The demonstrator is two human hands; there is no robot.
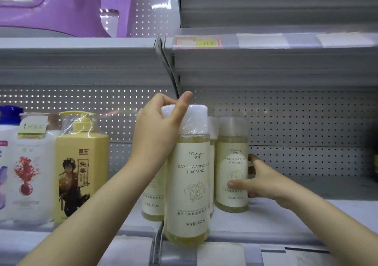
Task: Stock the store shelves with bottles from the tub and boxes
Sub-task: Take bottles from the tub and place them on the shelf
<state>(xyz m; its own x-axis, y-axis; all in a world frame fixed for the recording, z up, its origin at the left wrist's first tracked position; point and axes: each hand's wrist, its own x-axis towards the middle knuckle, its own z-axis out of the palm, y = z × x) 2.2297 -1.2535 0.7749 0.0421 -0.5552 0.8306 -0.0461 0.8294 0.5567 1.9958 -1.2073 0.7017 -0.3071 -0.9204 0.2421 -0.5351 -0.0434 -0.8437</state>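
A tall pale yellow bottle with a white cap and a cream "Camellia Amino Acid Fragrance" label stands at the front edge of the grey shelf. My left hand grips its wrapped cap from the left, thumb over the top. A second identical bottle stands further back to the right; my right hand holds its lower body, thumb in front and fingers behind. A third such bottle stands behind my left wrist, mostly hidden. Another one shows only as a sliver between the first two.
To the left on the same shelf stand a yellow pump bottle and a white refill bottle. A perforated back panel closes the shelf. The upper shelf carries a purple plastic stool and a price tag.
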